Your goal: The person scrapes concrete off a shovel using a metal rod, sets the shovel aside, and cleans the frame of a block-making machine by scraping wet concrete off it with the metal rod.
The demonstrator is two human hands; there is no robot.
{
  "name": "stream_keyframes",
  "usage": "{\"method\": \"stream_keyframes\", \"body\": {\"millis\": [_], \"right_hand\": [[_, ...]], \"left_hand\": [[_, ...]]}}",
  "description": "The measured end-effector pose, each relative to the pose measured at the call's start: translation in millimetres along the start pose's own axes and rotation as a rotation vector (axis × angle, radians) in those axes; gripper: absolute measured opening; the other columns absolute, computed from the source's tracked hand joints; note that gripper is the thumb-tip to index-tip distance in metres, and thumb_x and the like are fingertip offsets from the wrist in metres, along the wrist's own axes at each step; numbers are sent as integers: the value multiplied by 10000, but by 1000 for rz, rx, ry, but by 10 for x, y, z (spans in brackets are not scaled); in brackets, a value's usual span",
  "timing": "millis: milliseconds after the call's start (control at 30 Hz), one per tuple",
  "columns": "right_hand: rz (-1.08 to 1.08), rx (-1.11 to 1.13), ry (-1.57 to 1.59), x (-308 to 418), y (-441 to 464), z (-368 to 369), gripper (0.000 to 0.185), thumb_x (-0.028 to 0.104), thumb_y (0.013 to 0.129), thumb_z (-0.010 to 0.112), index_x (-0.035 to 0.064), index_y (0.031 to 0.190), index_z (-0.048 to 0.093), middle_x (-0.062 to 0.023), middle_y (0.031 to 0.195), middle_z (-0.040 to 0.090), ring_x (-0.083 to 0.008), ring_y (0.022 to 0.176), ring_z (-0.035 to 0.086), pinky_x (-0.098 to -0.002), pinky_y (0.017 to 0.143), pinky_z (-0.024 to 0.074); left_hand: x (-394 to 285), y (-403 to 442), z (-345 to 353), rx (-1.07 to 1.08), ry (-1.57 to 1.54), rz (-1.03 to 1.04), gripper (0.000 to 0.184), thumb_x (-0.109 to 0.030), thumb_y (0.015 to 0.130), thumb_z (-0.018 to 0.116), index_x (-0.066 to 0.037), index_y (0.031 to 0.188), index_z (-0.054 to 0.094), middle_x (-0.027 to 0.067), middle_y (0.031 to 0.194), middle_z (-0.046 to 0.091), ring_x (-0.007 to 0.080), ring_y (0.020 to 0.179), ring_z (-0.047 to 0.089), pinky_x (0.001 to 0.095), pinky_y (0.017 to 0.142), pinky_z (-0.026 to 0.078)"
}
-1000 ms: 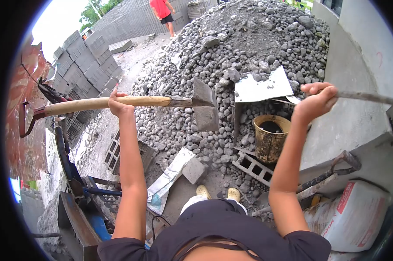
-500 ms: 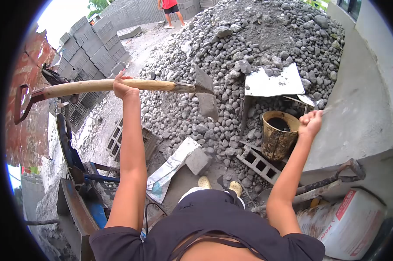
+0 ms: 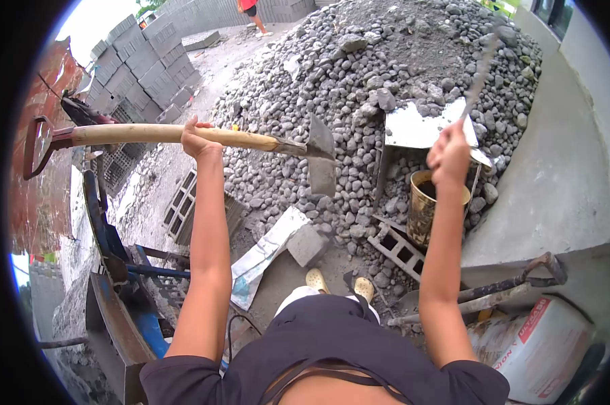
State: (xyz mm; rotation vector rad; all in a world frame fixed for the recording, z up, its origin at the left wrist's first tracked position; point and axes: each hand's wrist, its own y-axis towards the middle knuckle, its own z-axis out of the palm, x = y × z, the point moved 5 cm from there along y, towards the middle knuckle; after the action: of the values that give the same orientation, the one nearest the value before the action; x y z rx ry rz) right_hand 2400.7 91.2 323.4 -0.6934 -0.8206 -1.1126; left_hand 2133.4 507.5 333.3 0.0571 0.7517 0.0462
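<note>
Gripping one shovel [image 3: 170, 133] with the left hand [image 3: 200, 142], one blade [image 3: 322, 177] rightward of those fingers; clenching one stick [image 3: 482, 74] (blurred, rising above the fingers) in the right hand [image 3: 450, 158], with one bucket [image 3: 421, 210] lower down.

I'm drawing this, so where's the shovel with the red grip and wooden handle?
In the head view, that shovel is mostly left, held sideways by the bare left hand, its grey metal blade in front of the grey stone pile.
</note>
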Motion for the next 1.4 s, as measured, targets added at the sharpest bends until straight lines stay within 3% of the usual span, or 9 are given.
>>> {"method": "stream_keyframes", "body": {"millis": [100, 267, 367, 600, 700, 767, 933, 1200, 1400], "right_hand": [[-423, -125, 7, 538, 29, 102, 407, 378, 911, 307, 95, 623, 362, 11, 445, 302, -104, 335, 309, -245, 348, 299], [-370, -259, -495, -2060, -818, -43, 306, 297, 863, 395, 93, 635, 394, -12, 407, 356, -158, 315, 358, -287, 332, 319], [950, 81, -8, -2736, -1046, -258, 279, 311, 840, 408, 142, 620, 383, 41, 413, 306, -107, 286, 306, -276, 269, 242], [-77, -126, 71, -320, 176, -552, 375, 357, 913, 338, 123, 620, 327, 31, 442, 277, -80, 299, 275, -223, 270, 236], [-211, -397, -116, -909, 68, -430, 402, 363, 921, 288, 129, 596, 323, 11, 420, 336, -104, 313, 330, -245, 296, 288], [-708, -275, -944, -2913, -482, -334, 321, 321, 866, 404, 118, 621, 359, 10, 394, 316, -155, 280, 309, -301, 282, 273], [569, 1, -376, -2487, -572, -439, 305, 325, 848, 447, 135, 619, 381, 32, 439, 328, -108, 287, 283, -261, 273, 232], [-375, -387, 14, -368, 175, -66, 359, 316, 923, 318, 85, 658, 394, 18, 408, 337, -97, 307, 342, -235, 293, 301], [899, 59, 122, -2900, -992, 65, 361, 327, 852, 424, 169, 547, 315, 42, 394, 262, -115, 274, 271, -267, 260, 213]], "left_hand": [[27, 84, -181, -79, 41, -7, 201, -115, 631, 628, -96, 670, 431, 34, 530, 448, 168, 456, 464, 301, 514, 413], [194, -41, -106, -101, -28, -75, 211, -138, 612, 641, -90, 631, 436, 35, 529, 447, 167, 467, 457, 288, 534, 396], [218, 18, -103, -138, 42, -48, 202, -113, 604, 643, -83, 614, 444, 41, 547, 455, 170, 469, 460, 289, 534, 392], [148, 154, -298, -208, 81, -2, 209, -111, 597, 649, -71, 651, 451, 42, 548, 458, 165, 483, 465, 285, 524, 395], [144, 94, -272, -199, 31, -14, 200, -105, 607, 637, -76, 661, 447, 37, 548, 455, 168, 488, 468, 284, 548, 396], [245, 79, -114, -159, 24, 3, 198, -104, 606, 633, -75, 661, 444, 35, 547, 452, 168, 490, 473, 287, 537, 401], [144, -41, 140, -38, 75, 46, 202, -98, 600, 635, -66, 667, 448, 54, 553, 476, 181, 513, 487, 297, 561, 411], [65, 299, -68, -135, 57, 72, 229, -102, 569, 671, -63, 644, 458, 60, 543, 470, 175, 487, 473, 302, 510, 401], [57, 264, 134, -105, 118, 82, 219, -122, 586, 658, -89, 662, 455, 40, 518, 441, 173, 475, 475, 302, 491, 401]]}}
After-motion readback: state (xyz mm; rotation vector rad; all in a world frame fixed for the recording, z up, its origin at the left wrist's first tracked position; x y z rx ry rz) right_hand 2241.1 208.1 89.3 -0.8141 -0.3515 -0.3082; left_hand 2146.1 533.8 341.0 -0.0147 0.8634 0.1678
